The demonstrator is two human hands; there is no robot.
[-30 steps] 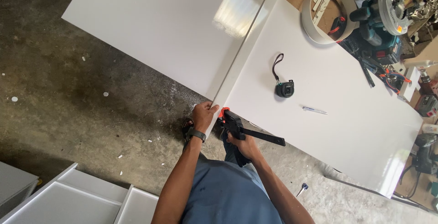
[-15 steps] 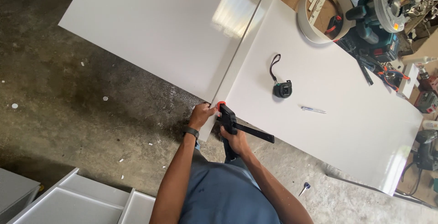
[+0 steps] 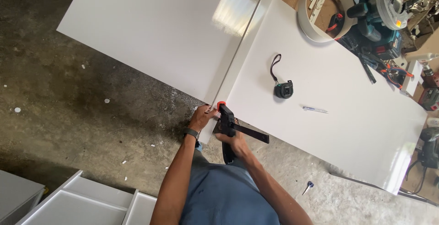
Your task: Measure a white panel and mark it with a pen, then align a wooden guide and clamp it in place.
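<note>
A long narrow white strip (image 3: 244, 46) lies between two large white boards, the left board (image 3: 160, 28) and the right board (image 3: 329, 78). My left hand (image 3: 201, 117), with a wristwatch, grips the near end of the strip at the boards' front edge. My right hand (image 3: 233, 143) is closed around the handle of a black bar clamp (image 3: 227, 117) with an orange pad, which sits on the strip's near end beside the left hand.
A black tape measure (image 3: 283, 89) with a strap and a pen (image 3: 314, 109) lie on the right board. Power tools (image 3: 375, 19) and a white band coil (image 3: 320, 10) crowd the far right. White cabinet parts (image 3: 87, 202) stand at lower left on the concrete floor (image 3: 68, 115).
The hands and the clamp stay at the strip's near end; only the camera view has shifted slightly.
</note>
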